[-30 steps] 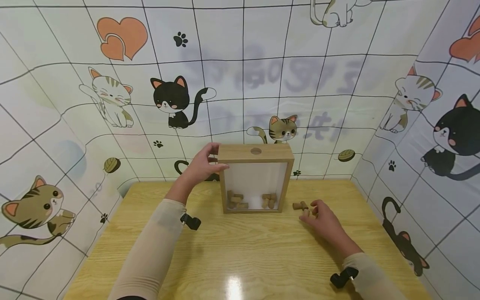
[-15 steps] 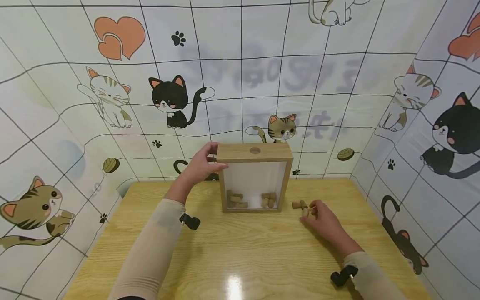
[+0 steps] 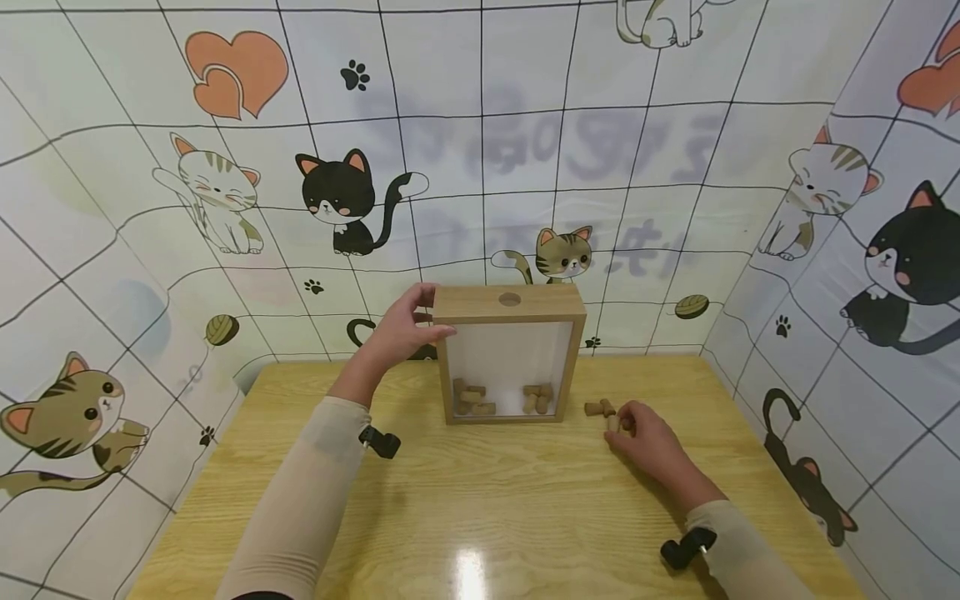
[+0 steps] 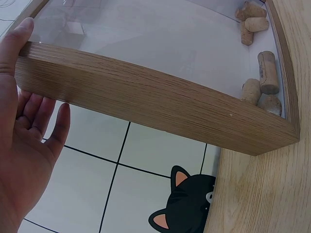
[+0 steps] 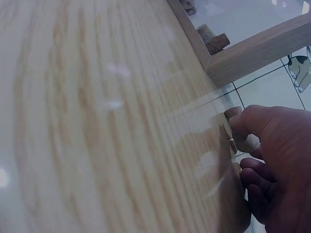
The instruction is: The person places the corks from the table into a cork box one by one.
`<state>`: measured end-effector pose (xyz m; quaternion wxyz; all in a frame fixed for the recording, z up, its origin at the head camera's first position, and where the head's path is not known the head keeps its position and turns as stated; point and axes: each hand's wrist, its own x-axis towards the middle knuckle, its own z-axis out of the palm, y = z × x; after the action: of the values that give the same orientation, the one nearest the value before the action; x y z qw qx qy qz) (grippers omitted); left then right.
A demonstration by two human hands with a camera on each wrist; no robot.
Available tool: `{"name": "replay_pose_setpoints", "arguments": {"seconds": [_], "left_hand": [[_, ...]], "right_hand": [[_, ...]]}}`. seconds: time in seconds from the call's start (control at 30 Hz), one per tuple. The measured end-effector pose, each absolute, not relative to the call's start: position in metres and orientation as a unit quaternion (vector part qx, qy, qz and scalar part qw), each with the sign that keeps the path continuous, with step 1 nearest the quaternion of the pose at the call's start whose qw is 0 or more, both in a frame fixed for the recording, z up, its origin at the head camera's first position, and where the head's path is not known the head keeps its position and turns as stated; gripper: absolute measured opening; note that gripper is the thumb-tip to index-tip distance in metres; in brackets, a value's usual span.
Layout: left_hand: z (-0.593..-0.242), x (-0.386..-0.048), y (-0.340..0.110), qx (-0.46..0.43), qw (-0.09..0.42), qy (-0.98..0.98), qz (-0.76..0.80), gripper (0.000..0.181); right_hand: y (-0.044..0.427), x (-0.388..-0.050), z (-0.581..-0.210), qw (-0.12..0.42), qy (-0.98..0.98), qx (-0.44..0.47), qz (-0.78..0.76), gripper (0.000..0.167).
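Observation:
My left hand holds the upper left edge of a shallow wooden box with a clear front and a round hole in its top. In the left wrist view, the thumb lies on the front edge and the fingers are behind the box frame. Inside, wine corks lie in two heaps at the bottom corners. To the right of the box, my right hand pinches a cork between thumb and fingers, low at the table. Loose corks lie just beyond its fingertips.
The box stands upright on a light wood table, near its back edge. A white cloth printed with cats and grid lines hangs behind and at both sides. Each wrist carries a small black camera.
My right thumb and fingers have drawn in round the nearest cork, and the hand has shifted slightly right. My left hand keeps its hold on the box.

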<state>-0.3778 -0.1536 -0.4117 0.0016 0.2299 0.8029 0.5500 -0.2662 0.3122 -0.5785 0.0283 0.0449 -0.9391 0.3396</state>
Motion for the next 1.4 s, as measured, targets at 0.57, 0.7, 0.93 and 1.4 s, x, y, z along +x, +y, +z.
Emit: {"name": "replay_pose_setpoints", "arguments": {"seconds": [0.57, 0.7, 0.93, 1.4], "left_hand": [[-0.409, -0.376, -0.153, 0.226, 0.004, 0.806, 0.547, 0.076], [-0.409, -0.376, -0.153, 0.226, 0.003, 0.806, 0.546, 0.075], [-0.408, -0.376, -0.153, 0.229, 0.004, 0.805, 0.547, 0.075], [-0.409, -0.375, -0.154, 0.230, 0.005, 0.805, 0.547, 0.076]], "right_hand": [[0.318, -0.271, -0.537, 0.084, -0.911, 0.100, 0.392, 0.034], [0.317, -0.274, -0.525, 0.103, -0.912, 0.114, 0.381, 0.034], [0.317, -0.280, -0.504, 0.124, -0.914, 0.129, 0.365, 0.036], [0.306, -0.288, -0.463, 0.123, -0.913, 0.147, 0.361, 0.039]]}}
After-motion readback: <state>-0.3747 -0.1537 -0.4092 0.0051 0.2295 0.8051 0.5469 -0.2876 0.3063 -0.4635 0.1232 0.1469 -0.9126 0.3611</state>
